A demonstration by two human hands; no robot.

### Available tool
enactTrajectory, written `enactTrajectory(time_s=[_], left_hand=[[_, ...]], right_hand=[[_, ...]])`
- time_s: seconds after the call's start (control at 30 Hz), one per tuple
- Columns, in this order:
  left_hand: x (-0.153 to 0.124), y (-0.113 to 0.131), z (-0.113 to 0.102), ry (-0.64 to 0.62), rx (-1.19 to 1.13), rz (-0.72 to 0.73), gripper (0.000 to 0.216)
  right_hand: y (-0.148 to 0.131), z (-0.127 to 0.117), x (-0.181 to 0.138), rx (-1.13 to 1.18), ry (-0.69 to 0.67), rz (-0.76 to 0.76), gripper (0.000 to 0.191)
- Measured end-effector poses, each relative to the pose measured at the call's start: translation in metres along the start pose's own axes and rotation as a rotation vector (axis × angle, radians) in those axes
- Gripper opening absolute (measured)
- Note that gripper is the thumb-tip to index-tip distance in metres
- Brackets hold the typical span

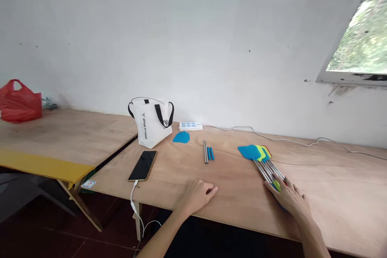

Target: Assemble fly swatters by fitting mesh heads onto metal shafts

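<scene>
My left hand (pixel 198 195) rests on the plywood table (pixel 236 193) near its front edge, fingers loosely curled, holding nothing. My right hand (pixel 290 197) lies flat over the handle ends of a bundle of fly swatters (pixel 256 155) with metal rods and blue, yellow and red heads. Ahead of my left hand lie loose metal rods with two blue grips (pixel 208 154). A single blue swatter head (pixel 182 137) lies farther back.
A black phone (pixel 143 165) on a charging cable lies at the left. A white tote bag (pixel 152 123) and a white power strip (pixel 190 126) stand by the wall. A second table (pixel 60 137) at the left carries a red plastic bag (pixel 19 102). A window (pixel 359 36) is at the upper right.
</scene>
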State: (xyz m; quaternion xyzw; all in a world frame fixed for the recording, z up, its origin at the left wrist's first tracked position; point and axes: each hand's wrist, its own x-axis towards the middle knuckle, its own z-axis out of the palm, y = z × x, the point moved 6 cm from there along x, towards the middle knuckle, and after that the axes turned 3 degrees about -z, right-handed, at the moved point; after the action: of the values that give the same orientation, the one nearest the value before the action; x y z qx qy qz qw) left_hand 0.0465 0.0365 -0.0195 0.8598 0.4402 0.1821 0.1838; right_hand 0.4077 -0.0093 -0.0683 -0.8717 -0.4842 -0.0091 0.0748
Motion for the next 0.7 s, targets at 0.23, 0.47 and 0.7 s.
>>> enactTrajectory(time_s=[0.23,0.47,0.7], left_hand=[[0.0,-0.001,0.001,-0.002,0.007,-0.002,0.048],[0.001,-0.001,0.001,0.007,0.018,-0.006,0.048],[0.0,0.0,0.001,0.002,-0.009,-0.002,0.049]], right_hand=[[-0.006,-0.005,-0.002,-0.043,0.089,-0.014,0.066],[-0.016,-0.008,-0.006,-0.08,0.094,0.025,0.067],[-0.024,-0.009,-0.01,-0.065,0.111,0.039,0.066]])
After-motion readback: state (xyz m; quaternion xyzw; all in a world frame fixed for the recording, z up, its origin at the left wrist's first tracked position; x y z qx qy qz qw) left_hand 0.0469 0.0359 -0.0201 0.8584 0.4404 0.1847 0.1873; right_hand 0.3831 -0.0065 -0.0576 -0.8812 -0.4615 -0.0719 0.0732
